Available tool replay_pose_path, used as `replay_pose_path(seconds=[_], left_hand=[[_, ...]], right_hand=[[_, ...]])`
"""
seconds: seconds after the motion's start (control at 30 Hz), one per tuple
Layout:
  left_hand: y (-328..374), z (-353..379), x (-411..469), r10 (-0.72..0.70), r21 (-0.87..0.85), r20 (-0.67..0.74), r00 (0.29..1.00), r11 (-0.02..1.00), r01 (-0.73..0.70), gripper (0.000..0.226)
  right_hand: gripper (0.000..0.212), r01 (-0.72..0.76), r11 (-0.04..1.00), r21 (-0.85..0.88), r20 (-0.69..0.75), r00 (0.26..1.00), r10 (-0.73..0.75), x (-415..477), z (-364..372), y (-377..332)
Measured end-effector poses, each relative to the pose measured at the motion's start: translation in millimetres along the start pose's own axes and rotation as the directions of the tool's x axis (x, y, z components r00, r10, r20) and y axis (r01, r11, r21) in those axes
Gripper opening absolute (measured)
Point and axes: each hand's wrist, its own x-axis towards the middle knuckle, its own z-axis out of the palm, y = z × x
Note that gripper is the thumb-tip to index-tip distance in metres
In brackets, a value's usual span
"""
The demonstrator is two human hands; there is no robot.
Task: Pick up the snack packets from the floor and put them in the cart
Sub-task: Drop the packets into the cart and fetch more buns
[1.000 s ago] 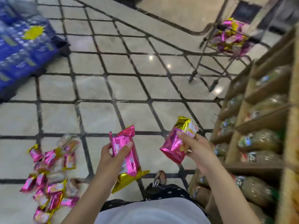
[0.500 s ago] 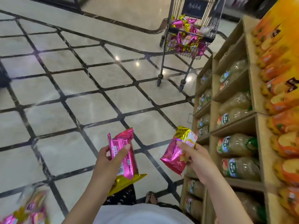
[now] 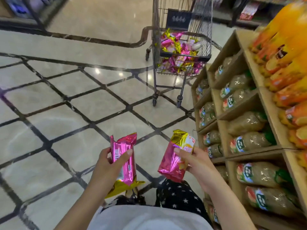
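Observation:
My left hand (image 3: 109, 165) grips a pink and gold snack packet (image 3: 125, 170) upright in front of my waist. My right hand (image 3: 197, 165) pinches a second pink and gold snack packet (image 3: 172, 161) by its upper right side. Ahead and slightly right stands a small wire shopping cart (image 3: 206, 37), its two baskets holding several pink and gold packets (image 3: 177, 45). The cart is a few floor tiles away from my hands. No packets on the floor are in view.
Wooden shelves (image 3: 269, 103) with bagged goods and orange packets run along the right, close to my right arm and to the cart. Beige tiled floor (image 3: 83, 100) with dark lines stretches left and ahead. Dark shelf bases (image 3: 29, 17) stand at the far left.
The view has swung from the pile of packets on the floor toward the cart, which is now nearer and more central. Both hands keep holding their packets as before.

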Motion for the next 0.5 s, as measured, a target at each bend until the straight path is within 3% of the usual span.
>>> replay_pose_path(seconds=[0.2,0.5], left_hand=[[62,44,87,-0.015,0.067,0.111,0.994,0.998,0.007,0.075],[195,172,226,0.039,0.11,0.097,0.995,0.993,-0.05,0.06]], right_hand=[[0.039,-0.001,0.997,0.073,-0.134,0.991,0.011,69,-43,-48],[0.035,0.035,0.993,0.109,-0.178,0.984,-0.015,233,-124,-175]])
